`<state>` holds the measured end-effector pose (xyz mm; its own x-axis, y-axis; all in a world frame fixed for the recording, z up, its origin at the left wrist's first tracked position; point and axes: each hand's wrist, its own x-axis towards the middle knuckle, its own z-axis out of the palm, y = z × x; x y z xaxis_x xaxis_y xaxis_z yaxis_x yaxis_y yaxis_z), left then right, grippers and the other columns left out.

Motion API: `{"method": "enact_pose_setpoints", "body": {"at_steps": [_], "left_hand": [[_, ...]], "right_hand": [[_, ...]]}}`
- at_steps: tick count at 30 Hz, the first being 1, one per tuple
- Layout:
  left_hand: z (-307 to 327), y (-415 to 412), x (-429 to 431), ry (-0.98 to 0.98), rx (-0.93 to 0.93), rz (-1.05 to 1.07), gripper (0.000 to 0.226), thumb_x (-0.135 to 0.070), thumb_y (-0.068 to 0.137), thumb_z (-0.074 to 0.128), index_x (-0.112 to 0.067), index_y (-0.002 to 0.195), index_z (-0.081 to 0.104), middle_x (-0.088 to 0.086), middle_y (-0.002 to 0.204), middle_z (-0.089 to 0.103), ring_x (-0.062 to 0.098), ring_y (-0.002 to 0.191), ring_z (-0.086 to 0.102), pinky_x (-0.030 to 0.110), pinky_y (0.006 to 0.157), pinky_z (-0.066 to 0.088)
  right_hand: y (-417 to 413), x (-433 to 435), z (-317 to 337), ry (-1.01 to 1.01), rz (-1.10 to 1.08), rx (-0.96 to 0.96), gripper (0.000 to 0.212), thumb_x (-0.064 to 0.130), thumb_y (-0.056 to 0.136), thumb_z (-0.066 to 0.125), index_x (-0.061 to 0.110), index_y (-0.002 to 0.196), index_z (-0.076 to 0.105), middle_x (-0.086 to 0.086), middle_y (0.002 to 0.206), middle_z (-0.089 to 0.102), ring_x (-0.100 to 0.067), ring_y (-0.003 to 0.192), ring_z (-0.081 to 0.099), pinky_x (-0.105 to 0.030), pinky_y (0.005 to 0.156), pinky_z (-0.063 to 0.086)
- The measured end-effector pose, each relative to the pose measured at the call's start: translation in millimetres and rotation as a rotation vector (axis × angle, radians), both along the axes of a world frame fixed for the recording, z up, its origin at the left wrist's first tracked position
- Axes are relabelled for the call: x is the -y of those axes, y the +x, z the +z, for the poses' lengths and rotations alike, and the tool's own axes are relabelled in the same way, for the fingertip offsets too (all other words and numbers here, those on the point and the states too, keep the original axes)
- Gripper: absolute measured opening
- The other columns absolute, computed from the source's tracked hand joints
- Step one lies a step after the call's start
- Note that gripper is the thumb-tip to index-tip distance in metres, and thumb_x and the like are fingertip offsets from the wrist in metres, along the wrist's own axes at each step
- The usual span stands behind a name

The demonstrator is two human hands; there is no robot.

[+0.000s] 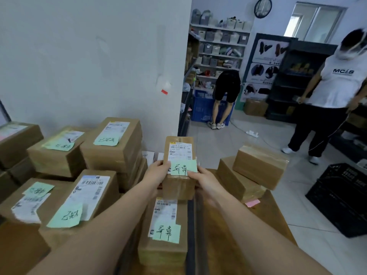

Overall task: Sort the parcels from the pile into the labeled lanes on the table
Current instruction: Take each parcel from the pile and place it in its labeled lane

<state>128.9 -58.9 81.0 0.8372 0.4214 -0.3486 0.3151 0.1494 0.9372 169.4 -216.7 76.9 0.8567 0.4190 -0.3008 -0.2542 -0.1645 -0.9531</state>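
Hands, two, bare, both on one parcel (179,169) at centre frame: left hand (158,170) closed on its left edge, right hand (202,180) closed on its lower right corner, thumb over the green note (184,167) stuck below the shipping label. Parcel held upright and tilted toward the wearer, lifted clear of the worktop (274,213), label side facing the camera.

Step in hand, by judgement: reading the note to choose a lane. Next move calls for matching its handwritten characters to a lane. The parcel lying flat just below, lower centre (162,233), carries a green note that looks to bear the same two characters, so that lane seems the likely destination; the held parcel would need laying flat beside or upon it, without covering its note.

Count, as far as visible:
- Parcels in hand: one.
- Parcels in the lower-centre lane: one.
- Parcels at left of frame: six with tops showing, most bearing green notes, stacked in at least two layers; lower boxes partly hidden, exact total cannot be told.
- Plain parcels at right of centre (260,167): two, one resting across the other, no notes showing; probably the unsorted pile.
- Pink slip (252,202) on the worktop beneath them: one.
- Black crate (339,199) on the floor, right edge: one.
- Other people in the background, upper right: two.
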Motion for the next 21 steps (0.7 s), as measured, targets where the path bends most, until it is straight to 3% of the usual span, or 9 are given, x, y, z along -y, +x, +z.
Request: {"method": "enact_pose_setpoints", "body": {"at_steps": [4, 6, 9, 12, 14, 18, 21], "left_hand": [[-8, 30, -26, 0.041, 0.005, -0.029, 0.031, -0.030, 0.101, 0.047, -0.015, 0.127, 0.056, 0.003, 0.110, 0.071, 0.016, 0.092, 0.067, 0.029, 0.065, 0.052], [-14, 45, -36, 0.075, 0.003, -0.033, 0.034, -0.030, 0.101, 0.047, -0.013, 0.129, 0.055, 0.003, 0.111, 0.070, 0.017, 0.095, 0.067, 0.032, 0.072, 0.056], [-23, 61, -47, 0.104, -0.021, -0.036, 0.031, -0.031, 0.102, 0.045, -0.015, 0.127, 0.054, 0.004, 0.110, 0.070, 0.018, 0.097, 0.066, 0.036, 0.082, 0.057], [-32, 72, -55, 0.144, -0.035, -0.040, 0.031, -0.031, 0.102, 0.044, -0.015, 0.126, 0.055, 0.001, 0.107, 0.069, 0.016, 0.095, 0.065, 0.028, 0.072, 0.054], [-39, 77, -58, 0.181, -0.059, -0.052, 0.033, -0.031, 0.102, 0.043, -0.015, 0.128, 0.055, 0.002, 0.110, 0.070, 0.016, 0.098, 0.065, 0.027, 0.071, 0.052], [-51, 81, -60, 0.244, -0.109, -0.068, 0.034, -0.032, 0.103, 0.039, -0.016, 0.130, 0.053, 0.003, 0.116, 0.069, 0.018, 0.100, 0.065, 0.029, 0.075, 0.053], [-53, 81, -59, 0.305, -0.127, -0.061, 0.030, -0.032, 0.104, 0.036, -0.018, 0.125, 0.052, 0.004, 0.116, 0.068, 0.018, 0.097, 0.066, 0.027, 0.070, 0.055]], "right_hand": [[28, -27, -11, -0.043, -0.065, 0.024, 0.054, 0.019, 0.097, 0.064, 0.022, 0.147, 0.046, 0.004, 0.122, 0.071, -0.013, 0.112, 0.066, -0.041, 0.102, 0.053], [38, -38, -15, -0.052, -0.093, 0.027, 0.054, 0.018, 0.097, 0.064, 0.022, 0.148, 0.046, 0.003, 0.123, 0.071, -0.014, 0.114, 0.065, -0.042, 0.102, 0.053], [49, -51, -17, -0.064, -0.117, 0.013, 0.054, 0.015, 0.097, 0.063, 0.022, 0.148, 0.045, 0.001, 0.126, 0.069, -0.012, 0.112, 0.065, -0.030, 0.085, 0.060], [56, -60, -20, -0.076, -0.128, 0.010, 0.054, 0.013, 0.098, 0.062, 0.020, 0.149, 0.043, -0.001, 0.128, 0.068, -0.004, 0.099, 0.065, -0.018, 0.068, 0.056], [59, -63, -24, -0.098, -0.127, 0.005, 0.054, 0.012, 0.099, 0.061, 0.019, 0.149, 0.043, -0.001, 0.130, 0.067, -0.004, 0.099, 0.064, -0.020, 0.074, 0.056], [61, -68, -33, -0.164, -0.109, 0.003, 0.055, 0.016, 0.098, 0.063, 0.021, 0.149, 0.042, -0.001, 0.134, 0.064, -0.014, 0.120, 0.061, -0.037, 0.100, 0.055], [63, -69, -33, -0.200, -0.074, 0.033, 0.054, 0.020, 0.099, 0.062, 0.022, 0.149, 0.042, 0.001, 0.138, 0.061, -0.013, 0.120, 0.058, -0.034, 0.100, 0.053]]}}
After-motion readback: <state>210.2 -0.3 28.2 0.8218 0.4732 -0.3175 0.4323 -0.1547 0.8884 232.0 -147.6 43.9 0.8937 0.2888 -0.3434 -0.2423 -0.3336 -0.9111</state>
